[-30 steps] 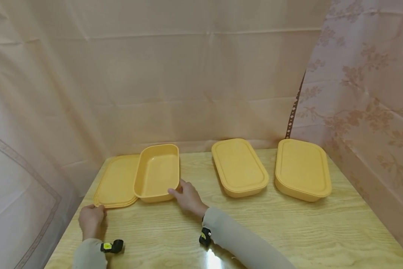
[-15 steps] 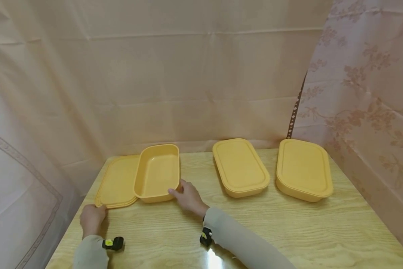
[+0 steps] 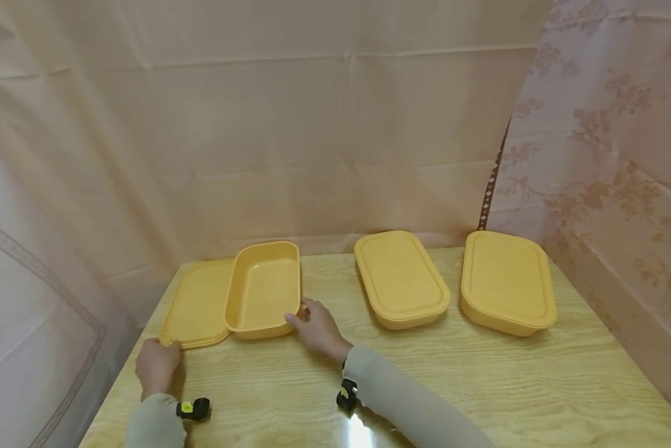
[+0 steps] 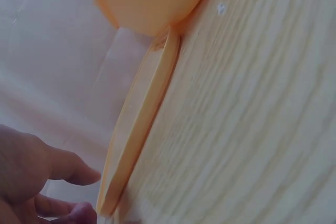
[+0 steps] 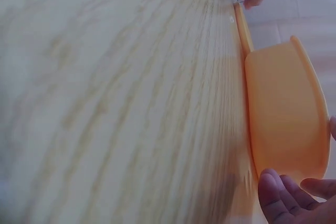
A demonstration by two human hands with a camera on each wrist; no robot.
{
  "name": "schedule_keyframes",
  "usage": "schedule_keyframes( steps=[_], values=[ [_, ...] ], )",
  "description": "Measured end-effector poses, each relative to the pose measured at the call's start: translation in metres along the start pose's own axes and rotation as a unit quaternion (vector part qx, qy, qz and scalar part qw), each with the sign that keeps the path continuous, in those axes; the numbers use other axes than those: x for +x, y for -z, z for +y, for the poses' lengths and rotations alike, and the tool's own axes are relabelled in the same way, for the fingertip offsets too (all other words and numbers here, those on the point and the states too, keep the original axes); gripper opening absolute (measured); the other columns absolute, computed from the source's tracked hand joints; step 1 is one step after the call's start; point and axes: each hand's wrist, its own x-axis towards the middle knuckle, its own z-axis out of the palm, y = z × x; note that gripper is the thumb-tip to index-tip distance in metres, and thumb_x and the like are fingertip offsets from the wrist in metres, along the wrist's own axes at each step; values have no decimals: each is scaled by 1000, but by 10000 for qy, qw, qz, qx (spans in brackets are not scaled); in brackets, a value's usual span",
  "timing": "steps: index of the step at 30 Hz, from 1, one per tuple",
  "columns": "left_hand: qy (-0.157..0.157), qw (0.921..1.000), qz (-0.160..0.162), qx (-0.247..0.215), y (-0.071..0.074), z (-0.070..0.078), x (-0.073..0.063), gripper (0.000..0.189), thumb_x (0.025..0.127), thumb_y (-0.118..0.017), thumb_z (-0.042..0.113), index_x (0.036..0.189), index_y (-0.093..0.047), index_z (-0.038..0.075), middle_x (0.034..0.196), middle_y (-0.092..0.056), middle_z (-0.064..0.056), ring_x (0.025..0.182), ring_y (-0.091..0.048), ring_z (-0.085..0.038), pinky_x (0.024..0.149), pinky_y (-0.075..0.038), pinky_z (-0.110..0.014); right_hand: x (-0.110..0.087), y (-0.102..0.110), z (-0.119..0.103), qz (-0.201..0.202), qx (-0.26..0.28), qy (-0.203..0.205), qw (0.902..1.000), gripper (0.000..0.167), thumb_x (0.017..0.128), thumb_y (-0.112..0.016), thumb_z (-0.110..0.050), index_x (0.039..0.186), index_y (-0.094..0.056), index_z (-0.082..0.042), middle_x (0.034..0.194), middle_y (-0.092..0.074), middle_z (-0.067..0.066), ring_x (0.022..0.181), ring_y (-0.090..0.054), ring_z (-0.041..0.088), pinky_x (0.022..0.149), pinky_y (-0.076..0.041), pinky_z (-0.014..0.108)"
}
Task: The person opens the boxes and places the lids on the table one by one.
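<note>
Fingers of my left hand (image 3: 157, 366) hold the near left corner of a flat yellow lid (image 3: 200, 303), lying on the table. In the left wrist view my thumb (image 4: 76, 169) is by the lid's end; the exact contact is partly hidden. A lidless yellow food container (image 3: 264, 289) stands right beside the lid and hides its right side in the head view. My right hand (image 3: 319, 330) grips the container's near right corner, thumb at the rim and fingers against the outer wall. The inside of the container looks bare.
Two more yellow containers with lids on, one in the middle (image 3: 403, 279) and one at the right (image 3: 508, 283), stand farther along the wooden table (image 3: 481, 386). Beige cloth (image 3: 324, 143) hangs behind the back edge, and patterned cloth (image 3: 615, 186) hangs at the right.
My left hand and the lid have shifted very slightly to the right. The right hand keeps its grip on the container, which has hardly moved; the other containers stand as before.
</note>
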Motion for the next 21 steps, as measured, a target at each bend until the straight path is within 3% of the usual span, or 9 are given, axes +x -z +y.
schedule_keyframes(
  steps=[4,10,14,21],
  values=[
    [-169,9996,217,23,-2,5,-1,59,93,-43,22,136,-35,-18,132,-41,-42,122,-40,-59,102,-36,-63,-1,4,-2,-4,20,-106,9999,57,95,-62,-37,136,-52,1,97,-58,7,86,-52,16,77,-47,33],
    [-380,9966,703,-199,-7,13,-3,49,94,-45,22,130,-50,-10,123,-56,-35,113,-51,-53,93,-41,-60,-1,10,-2,-132,13,-114,9998,58,95,-61,-38,136,-52,2,99,-59,9,87,-54,18,77,-48,34],
    [-568,9952,704,-384,-10,20,-6,46,94,-46,21,128,-54,-9,121,-57,-34,110,-54,-50,91,-42,-58,0,14,0,-217,-145,51,9996,55,95,-62,-37,133,-55,3,102,-62,13,90,-58,21,76,-50,36],
    [-818,9943,562,-382,-14,34,-10,46,95,-48,21,131,-51,-9,132,-50,-35,121,-47,-53,100,-39,-60,0,20,3,-366,-387,216,9983,58,95,-61,-40,133,-54,3,113,-62,18,100,-61,26,82,-53,39]
  ],
)
